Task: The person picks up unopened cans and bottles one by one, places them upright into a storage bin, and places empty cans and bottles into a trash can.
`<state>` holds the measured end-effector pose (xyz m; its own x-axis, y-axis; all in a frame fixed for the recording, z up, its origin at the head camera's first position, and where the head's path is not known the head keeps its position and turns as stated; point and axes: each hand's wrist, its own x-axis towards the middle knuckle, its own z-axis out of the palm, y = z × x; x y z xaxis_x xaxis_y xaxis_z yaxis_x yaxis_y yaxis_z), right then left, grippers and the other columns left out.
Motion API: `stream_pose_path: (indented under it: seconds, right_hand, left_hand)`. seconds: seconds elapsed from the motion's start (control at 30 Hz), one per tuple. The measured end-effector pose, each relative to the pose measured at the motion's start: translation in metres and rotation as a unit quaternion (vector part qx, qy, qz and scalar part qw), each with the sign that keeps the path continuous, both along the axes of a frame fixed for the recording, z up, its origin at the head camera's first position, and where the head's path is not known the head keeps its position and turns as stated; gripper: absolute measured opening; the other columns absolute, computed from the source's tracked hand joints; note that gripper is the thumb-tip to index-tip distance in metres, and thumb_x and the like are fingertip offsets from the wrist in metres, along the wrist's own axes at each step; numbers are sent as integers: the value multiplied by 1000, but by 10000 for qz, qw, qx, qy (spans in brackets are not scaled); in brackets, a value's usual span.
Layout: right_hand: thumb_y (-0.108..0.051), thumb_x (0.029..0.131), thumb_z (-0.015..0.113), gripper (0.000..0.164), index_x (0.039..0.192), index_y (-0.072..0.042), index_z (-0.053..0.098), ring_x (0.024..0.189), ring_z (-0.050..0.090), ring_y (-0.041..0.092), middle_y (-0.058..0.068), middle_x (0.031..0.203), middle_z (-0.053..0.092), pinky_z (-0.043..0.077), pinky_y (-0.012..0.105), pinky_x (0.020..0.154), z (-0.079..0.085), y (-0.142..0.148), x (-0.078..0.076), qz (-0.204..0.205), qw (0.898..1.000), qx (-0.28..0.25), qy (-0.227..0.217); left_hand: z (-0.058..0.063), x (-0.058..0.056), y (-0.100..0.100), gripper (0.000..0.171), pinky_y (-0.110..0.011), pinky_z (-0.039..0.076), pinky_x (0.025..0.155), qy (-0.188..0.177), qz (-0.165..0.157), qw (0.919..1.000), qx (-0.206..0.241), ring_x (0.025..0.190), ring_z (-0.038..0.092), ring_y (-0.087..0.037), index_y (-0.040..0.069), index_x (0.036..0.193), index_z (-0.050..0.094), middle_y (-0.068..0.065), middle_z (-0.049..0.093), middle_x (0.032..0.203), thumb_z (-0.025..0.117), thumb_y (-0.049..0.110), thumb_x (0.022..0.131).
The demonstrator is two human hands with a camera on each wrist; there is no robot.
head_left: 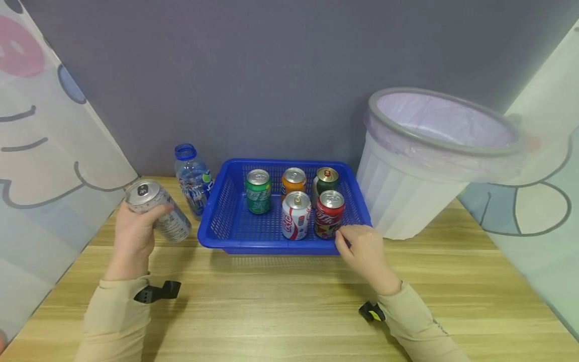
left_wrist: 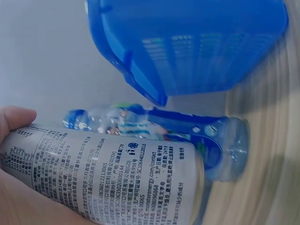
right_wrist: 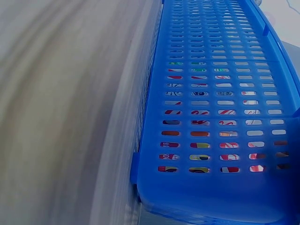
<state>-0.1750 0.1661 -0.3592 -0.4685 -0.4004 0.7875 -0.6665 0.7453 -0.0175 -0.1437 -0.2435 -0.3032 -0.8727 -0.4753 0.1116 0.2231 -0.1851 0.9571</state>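
Observation:
My left hand (head_left: 133,234) grips a tall whitish drink can (head_left: 159,211), tilted with its top toward the upper left. In the left wrist view, small printed text covers the can (left_wrist: 108,173), and the thumb lies along its upper edge. Just behind it stands an uncapped clear plastic bottle (head_left: 193,181) with a blue label. My right hand (head_left: 364,254) holds the front rim of a blue plastic basket (head_left: 246,244) near its right corner, fingers curled over the edge beside a red can (head_left: 330,213). The right wrist view shows the slotted basket wall (right_wrist: 211,187) but not the hand.
Inside the basket are also a green can (head_left: 258,193), an orange can (head_left: 294,180), a white-and-red can (head_left: 296,218) and a dark green can with a gold top (head_left: 326,181). A white bin (head_left: 398,186) with a lilac liner stands right of it. A grey panel (head_left: 271,75) rises behind.

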Motion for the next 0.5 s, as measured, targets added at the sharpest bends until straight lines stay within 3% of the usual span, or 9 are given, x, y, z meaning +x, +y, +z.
stream_pose_path:
  seconds: [0.13,0.5]
  right_hand:
    - [-16,84,47,34,53,-15,32,42,33,13,-5,48,33,26,28,41,0,0,0,13,10000,-11,7]
    - [-16,84,47,34,53,-15,33,42,31,12,-6,48,31,25,27,41,2,-1,1,32,10000,-19,21]
  left_hand:
    - [5,4,6,51,-22,37,86,106,-62,9999,-34,98,52,-9,16,111,56,6,59,102,58,-21,75]
    - [17,16,17,52,-20,45,85,839,-282,9960,146,96,54,-13,9,111,55,0,59,101,52,-27,73]
